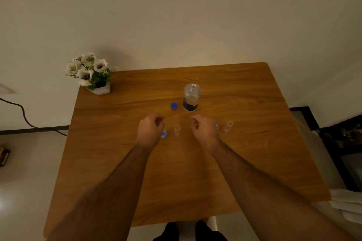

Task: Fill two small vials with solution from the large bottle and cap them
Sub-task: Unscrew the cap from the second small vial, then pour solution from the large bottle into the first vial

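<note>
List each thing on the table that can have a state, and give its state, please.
large bottle: upright, uncapped.
bottle cap: off, lying on the table left of the bottle.
middle vial: upright, uncapped.
right vial: uncapped, seems tilted.
left vial cap: off, lying beside the left hand.
right vial cap: mostly hidden behind the right hand.
left hand: fingers curled, holding nothing visible.
right hand: fingers curled, holding nothing visible.

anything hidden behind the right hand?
A blue cap peeks out at the right hand's far edge, mostly covered. Beyond it an open vial stands in plain view. Whether the curled fingers hold anything cannot be seen.
</note>
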